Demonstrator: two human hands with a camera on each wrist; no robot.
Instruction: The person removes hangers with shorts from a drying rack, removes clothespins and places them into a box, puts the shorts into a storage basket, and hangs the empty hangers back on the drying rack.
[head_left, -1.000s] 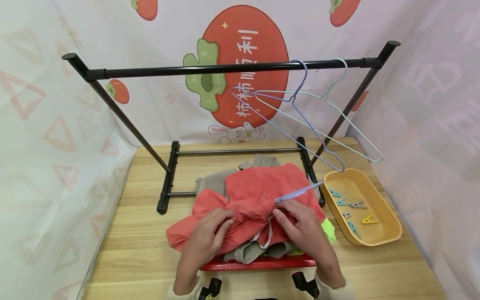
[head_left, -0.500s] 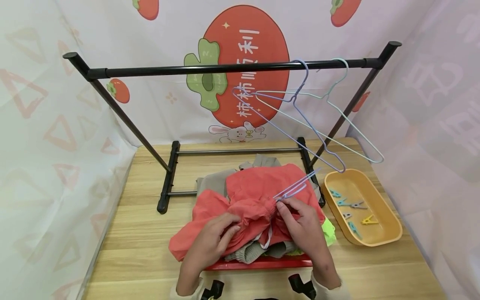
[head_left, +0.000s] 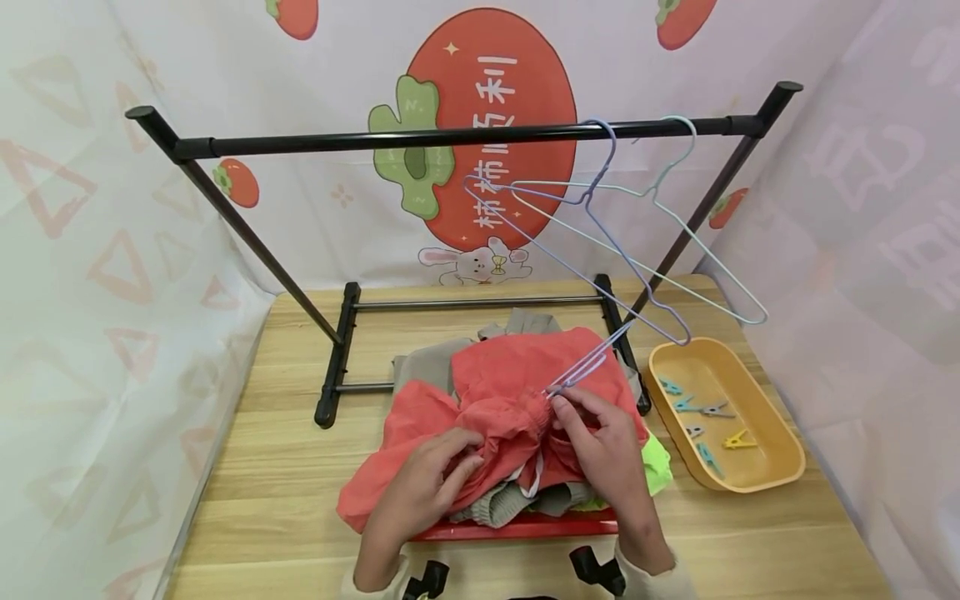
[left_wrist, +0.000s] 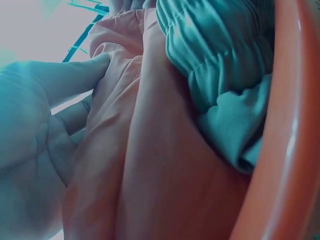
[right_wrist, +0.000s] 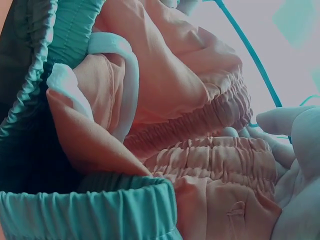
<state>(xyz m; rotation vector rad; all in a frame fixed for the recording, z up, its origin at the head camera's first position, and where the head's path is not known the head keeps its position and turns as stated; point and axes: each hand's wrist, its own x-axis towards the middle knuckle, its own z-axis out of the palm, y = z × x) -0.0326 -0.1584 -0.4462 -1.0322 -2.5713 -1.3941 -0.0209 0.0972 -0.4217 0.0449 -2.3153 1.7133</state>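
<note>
Red pants (head_left: 517, 362) with a gathered elastic waistband (right_wrist: 210, 112) and a white drawstring (right_wrist: 131, 85) lie bunched on a pile of clothes. My left hand (head_left: 427, 479) pinches their cloth left of the waistband; in the left wrist view its thumb (left_wrist: 82, 75) presses on the fabric, with fingers behind. At the waistband, my right hand (head_left: 603, 446) pinches a light purple clothes hanger (head_left: 588, 362) between thumb and fingertips. One end of this hanger sticks out toward the upper right, while the waistband hides the rest. Some fingers of the right hand lie behind the fabric.
Grey-green clothes (head_left: 498, 502) and a neon yellow piece (head_left: 657, 464) lie beneath, over a red tray (head_left: 525, 527). A black rack (head_left: 315, 143) behind carries a purple hanger (head_left: 573, 267) and a mint hanger (head_left: 716, 260). An orange basin (head_left: 787, 454) with several clothespins stands right.
The held hanger has swung from pointing right to pointing more steeply up and right. My left hand has shifted slightly right with the cloth.
</note>
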